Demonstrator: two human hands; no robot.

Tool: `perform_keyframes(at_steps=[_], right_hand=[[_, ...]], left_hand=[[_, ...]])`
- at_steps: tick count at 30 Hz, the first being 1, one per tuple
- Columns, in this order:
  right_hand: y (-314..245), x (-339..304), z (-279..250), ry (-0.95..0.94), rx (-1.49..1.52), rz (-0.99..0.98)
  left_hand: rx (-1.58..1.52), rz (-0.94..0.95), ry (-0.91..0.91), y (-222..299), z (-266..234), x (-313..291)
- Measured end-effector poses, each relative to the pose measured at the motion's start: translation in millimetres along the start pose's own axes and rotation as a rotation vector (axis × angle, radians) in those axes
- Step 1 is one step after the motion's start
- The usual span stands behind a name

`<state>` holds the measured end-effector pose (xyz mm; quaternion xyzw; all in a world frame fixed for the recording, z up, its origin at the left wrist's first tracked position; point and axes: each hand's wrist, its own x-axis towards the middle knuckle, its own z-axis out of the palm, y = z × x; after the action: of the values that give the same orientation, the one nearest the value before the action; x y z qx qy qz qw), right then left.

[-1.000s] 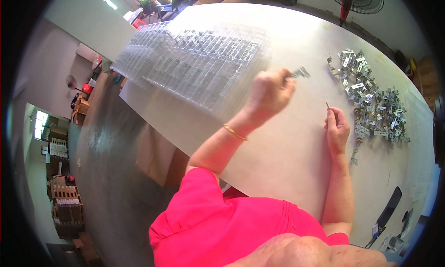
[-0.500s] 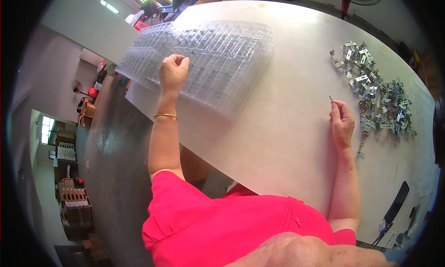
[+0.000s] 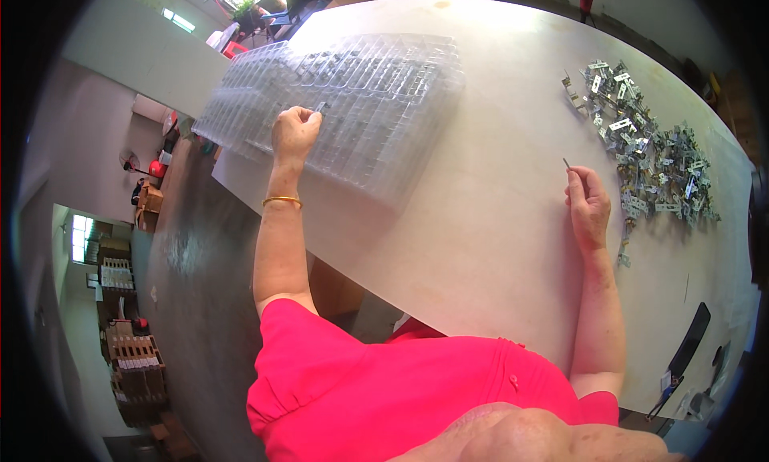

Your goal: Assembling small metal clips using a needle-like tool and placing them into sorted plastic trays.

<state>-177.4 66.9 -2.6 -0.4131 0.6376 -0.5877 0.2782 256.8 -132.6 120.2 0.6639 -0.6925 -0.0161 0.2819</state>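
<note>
Over clear trays [image 3: 436, 101], metal pc. [image 3: 323, 108] pinched by L hand [image 3: 294, 135] | by parts pile [image 3: 665, 180], thin pc. [image 3: 566, 163] pinched by R hand [image 3: 589, 208] | prob. tray-filling; careful align. called for

A small silvery metal piece [image 3: 322, 108] sticks out from the fingertips of the left grip [image 3: 293, 133], over the clear plastic trays [image 3: 428, 133]. These lie stacked at the left on the bench [image 3: 497, 246], their many narrow compartments showing grey metal parts. A thin, dark pin-like piece [image 3: 566, 164] points away from the right grip [image 3: 589, 205], its lower end hidden by the fingers. Just to the right, loose metal brackets [image 3: 665, 177] lie jumbled in a heap, some with slots.
</note>
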Motion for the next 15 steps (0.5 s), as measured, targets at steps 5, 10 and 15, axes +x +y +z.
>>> perform_keyframes(at_steps=[5, 10, 15], right_hand=[[3, -2, 0, 0.019, 0.002, -0.032], [9, -1, -1, 0.031, -0.188, -0.173], [0, -3, 10, -0.055, -0.249, -0.372]], left_hand=[[0.086, 0.051, 0.081, 7, 3, -2], [0.162, 0.309, 0.198, 50, 19, -7], [-0.149, 0.553, 0.078, 159, 26, -61]])
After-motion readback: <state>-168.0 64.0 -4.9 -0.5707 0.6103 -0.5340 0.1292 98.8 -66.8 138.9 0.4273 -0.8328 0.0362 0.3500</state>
